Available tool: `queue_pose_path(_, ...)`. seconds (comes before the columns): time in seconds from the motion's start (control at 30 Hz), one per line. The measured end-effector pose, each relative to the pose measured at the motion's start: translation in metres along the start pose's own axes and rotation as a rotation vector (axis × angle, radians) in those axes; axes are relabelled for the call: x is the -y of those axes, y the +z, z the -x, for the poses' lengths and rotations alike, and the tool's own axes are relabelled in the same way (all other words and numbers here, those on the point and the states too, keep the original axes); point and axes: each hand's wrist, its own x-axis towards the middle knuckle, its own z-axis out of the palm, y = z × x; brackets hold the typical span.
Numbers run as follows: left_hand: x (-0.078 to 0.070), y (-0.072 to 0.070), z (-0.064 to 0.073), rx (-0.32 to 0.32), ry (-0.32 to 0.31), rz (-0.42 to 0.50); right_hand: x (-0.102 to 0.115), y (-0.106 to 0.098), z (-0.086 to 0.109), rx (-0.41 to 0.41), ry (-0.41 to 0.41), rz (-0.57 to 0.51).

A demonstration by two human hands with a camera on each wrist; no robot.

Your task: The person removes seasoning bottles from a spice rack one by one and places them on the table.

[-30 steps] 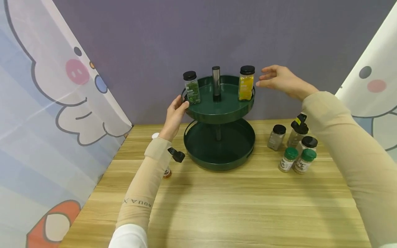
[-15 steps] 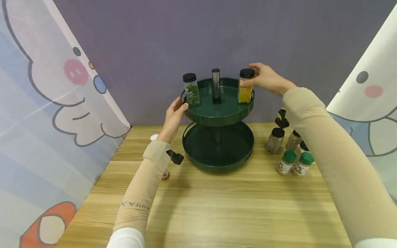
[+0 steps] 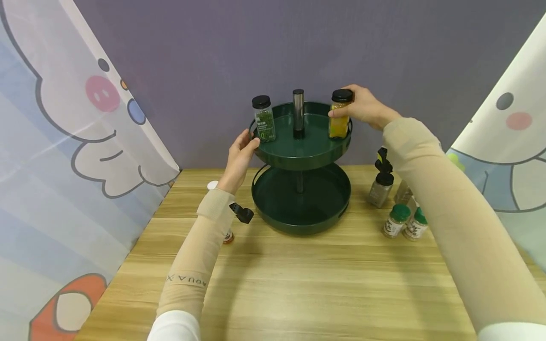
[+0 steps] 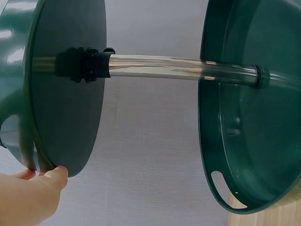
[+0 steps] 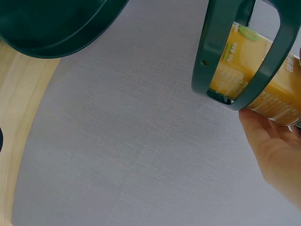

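Note:
A two-tier dark green tray stand (image 3: pixel 298 156) is on the wooden table, with a metal post (image 3: pixel 298 111) through its middle. My left hand (image 3: pixel 239 161) holds the upper tray's left rim; in the left wrist view its fingertips (image 4: pixel 57 174) lie on the tray's edge. Just above that hand, a black-lidded jar of green herbs (image 3: pixel 265 125) stands on the upper tray. At the tray's right side, my right hand (image 3: pixel 367 106) grips a yellow spice jar (image 3: pixel 339 125) with a black lid. The right wrist view shows this jar (image 5: pixel 242 61) behind the rim's handle opening.
Right of the stand are several jars, among them a black-lidded jar (image 3: pixel 379 192) and a green-lidded jar (image 3: pixel 396 221). The left forearm partly hides a white-capped container (image 3: pixel 212 185). The lower tray (image 3: pixel 298 210) bears no jars. A grey wall (image 3: pixel 204 71) rises behind.
My right hand has moved left from beside the yellow spice jar and taken hold of it near the lid. The left hand stays on the tray's rim.

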Motion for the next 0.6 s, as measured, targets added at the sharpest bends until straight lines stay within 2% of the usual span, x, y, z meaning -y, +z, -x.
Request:
queue_pose_path(0.3,0.0004,0.0008,0.0008,-0.001,0.013,0.014,-0.0013,0.0019,0.0048,-0.059,-0.004,0.044)
queue_pose_path(0.6,0.0033,0.0,0.002,-0.001,0.009,0.01,-0.0013,0.0036,0.0062,-0.077,-0.001,0.057)
